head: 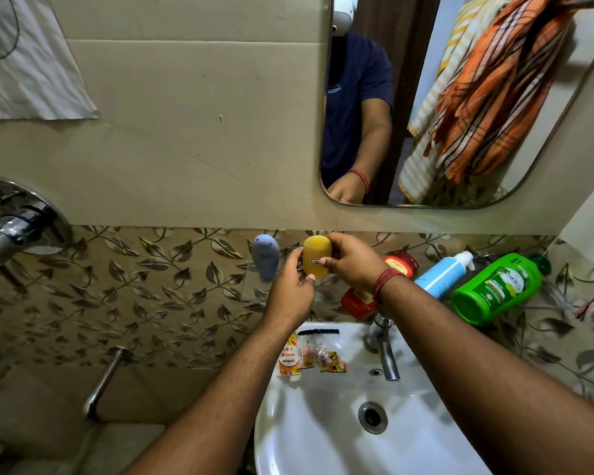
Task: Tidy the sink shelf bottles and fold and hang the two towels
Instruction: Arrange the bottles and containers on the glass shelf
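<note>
My left hand (290, 286) and right hand (348, 264) both grip the yellow bottle (317, 257) over the glass shelf (254, 286), just beside the grey bottle (265, 257); the red bottle (400, 265) crowds my right wrist.

Shelf (254, 289) above sink (323, 440), mirror (426, 186) higher.

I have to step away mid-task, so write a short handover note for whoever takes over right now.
Left hand and right hand: both grip the yellow bottle, upright at the glass shelf.
Grey bottle stands beside it.
Red bottle, blue bottle and green bottle lie tipped over, right.
Orange towel and yellow striped towel hang bunched, unfolded.
Left: stand three bottles, fold and hang both towels.
</note>
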